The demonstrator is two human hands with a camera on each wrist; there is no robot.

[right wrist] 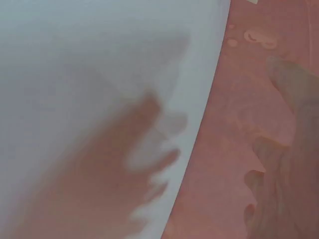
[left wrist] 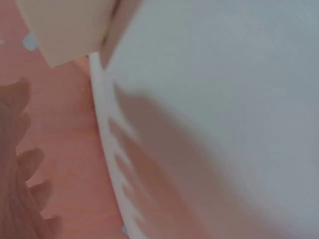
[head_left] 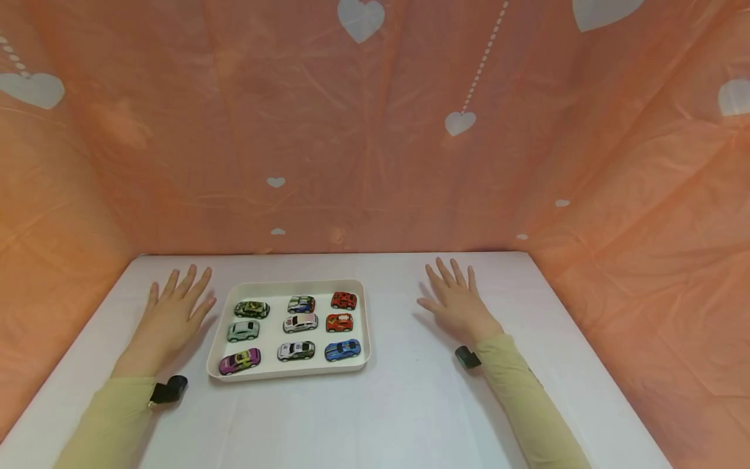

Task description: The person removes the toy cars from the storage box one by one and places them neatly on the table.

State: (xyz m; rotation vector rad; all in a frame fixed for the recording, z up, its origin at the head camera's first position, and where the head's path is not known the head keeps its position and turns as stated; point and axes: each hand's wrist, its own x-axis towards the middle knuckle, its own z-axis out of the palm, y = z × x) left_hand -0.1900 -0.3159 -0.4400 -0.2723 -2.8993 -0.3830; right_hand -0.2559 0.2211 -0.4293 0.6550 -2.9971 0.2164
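Observation:
A shallow white tray (head_left: 269,331) holds several toy cars in rows. Among them are a purple and yellow-green car (head_left: 239,361), a pale green car (head_left: 243,331), a camouflage car (head_left: 252,309), a blue car (head_left: 342,350) and a red car (head_left: 344,300). Left of the tray, my left hand (head_left: 170,319) is spread with straight fingers and holds nothing. My right hand (head_left: 459,309) is likewise spread, to the right of the tray and apart from it. Both wrist views show fingers and their shadows over the white surface; the tray's edge appears in the left wrist view.
The white table (head_left: 410,404) ends at an orange curtain (head_left: 328,143) with white hearts, which also rises on both sides. A small black camera (head_left: 168,389) sits at the left wrist, another dark one (head_left: 467,357) at the right.

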